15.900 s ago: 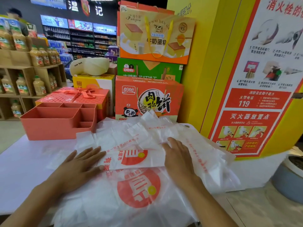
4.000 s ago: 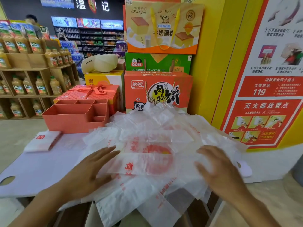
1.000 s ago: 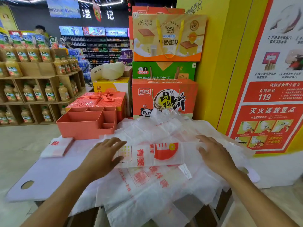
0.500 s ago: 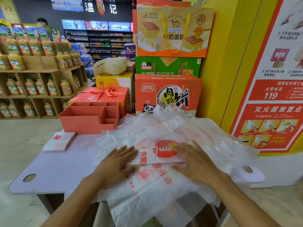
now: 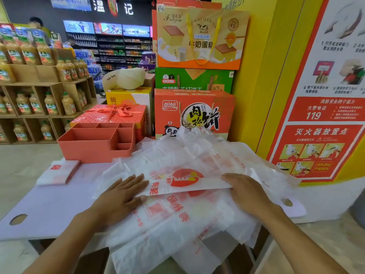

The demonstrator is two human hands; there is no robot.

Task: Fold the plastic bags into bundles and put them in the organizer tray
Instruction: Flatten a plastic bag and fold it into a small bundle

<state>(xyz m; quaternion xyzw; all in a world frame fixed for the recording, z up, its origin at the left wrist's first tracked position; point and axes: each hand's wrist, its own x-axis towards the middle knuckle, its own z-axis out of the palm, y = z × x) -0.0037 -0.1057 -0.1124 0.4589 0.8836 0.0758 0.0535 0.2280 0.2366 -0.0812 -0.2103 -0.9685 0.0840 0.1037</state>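
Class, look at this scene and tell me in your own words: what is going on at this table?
A person is folding plastic bags at a shop table. The left hand and right hand press flat on the two ends of a folded strip of bag, which lies on a loose heap of bags. One finished bundle lies on the table by the near corner of the orange organizer tray, not in it.

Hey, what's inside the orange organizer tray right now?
The organizer tray shows only bare inner walls in its compartments; nothing is visible in them. Its front wall hides most of the floors, so anything flat there goes unseen. One folded bundle lies outside it, on the table.
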